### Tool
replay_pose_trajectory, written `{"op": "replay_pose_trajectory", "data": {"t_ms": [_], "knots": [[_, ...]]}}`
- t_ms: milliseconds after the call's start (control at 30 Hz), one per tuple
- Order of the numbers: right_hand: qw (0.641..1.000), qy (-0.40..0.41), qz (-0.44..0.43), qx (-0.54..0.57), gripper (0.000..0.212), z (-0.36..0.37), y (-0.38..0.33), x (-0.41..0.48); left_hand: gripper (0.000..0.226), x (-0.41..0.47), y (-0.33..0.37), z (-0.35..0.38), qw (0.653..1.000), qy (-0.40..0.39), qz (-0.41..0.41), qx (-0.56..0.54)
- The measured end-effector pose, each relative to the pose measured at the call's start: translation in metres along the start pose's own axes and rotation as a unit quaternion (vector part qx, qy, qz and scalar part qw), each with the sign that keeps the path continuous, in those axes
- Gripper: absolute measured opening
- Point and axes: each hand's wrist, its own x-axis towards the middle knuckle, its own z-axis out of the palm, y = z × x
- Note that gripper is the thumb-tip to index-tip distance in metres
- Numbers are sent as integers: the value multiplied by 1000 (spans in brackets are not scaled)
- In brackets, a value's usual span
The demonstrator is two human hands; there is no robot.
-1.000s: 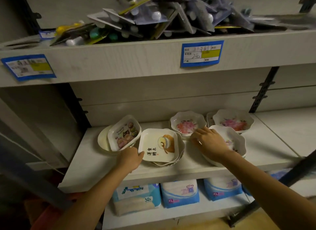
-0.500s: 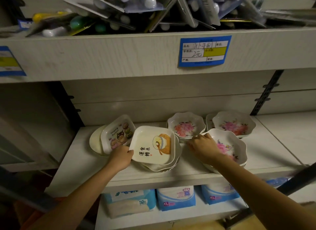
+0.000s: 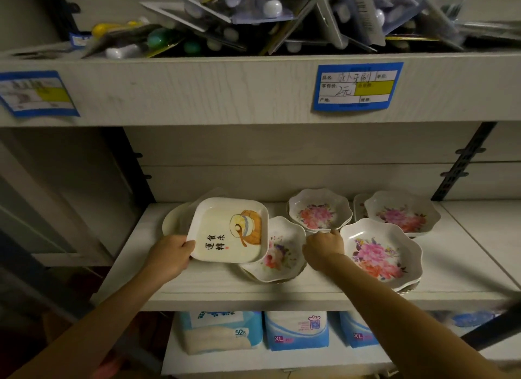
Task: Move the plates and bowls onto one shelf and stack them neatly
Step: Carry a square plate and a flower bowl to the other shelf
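My left hand [image 3: 170, 256] grips the near left edge of a square white plate [image 3: 229, 229] printed with a bowl picture and black characters, held tilted above the middle shelf [image 3: 282, 294]. It hides most of the plates behind it at the left [image 3: 172, 223]. Under its right corner lies a floral scalloped bowl stack [image 3: 282, 254]. My right hand [image 3: 324, 244] rests on the right rim of that stack, fingers curled; whether it grips the rim is unclear. Other floral bowls sit at the back middle [image 3: 320, 211], back right [image 3: 401, 212] and front right [image 3: 380, 250].
The upper shelf [image 3: 197, 91] overhangs close above, piled with packaged goods and carrying blue price labels [image 3: 356, 87]. Blue and white soft packs [image 3: 296, 329] fill the lower shelf. A dark upright bracket [image 3: 462, 161] runs down the back wall at the right.
My left hand has lifted the square character plate off the floral stack and carried it up and to the left, covering the cartoon plate. My right hand shifted from the front right bowl to that stack's rim.
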Motion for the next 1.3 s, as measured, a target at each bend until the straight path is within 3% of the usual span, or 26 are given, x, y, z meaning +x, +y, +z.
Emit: {"op": "replay_pose_trajectory", "data": {"t_ms": [300,467,700,933,1100,1300], "knots": [[988,-16,51,145,24,-18,-2,-8,30,-5,-22,-18,999,16,-29,-20],[979,7,74,188,35,-38,12,-21,24,-4,-20,-22,997,15,-20,-70],[963,53,136,228,38,-51,57,-83,24,-12,12,-9,994,-23,27,-100],[944,36,236,228,37,-34,121,-153,28,-30,64,35,985,-102,99,-101],[918,53,293,262,36,-23,166,-212,34,-47,106,70,974,-135,175,-56],[910,62,348,216,40,-15,234,-281,34,-81,171,117,956,-167,239,-19]]}}
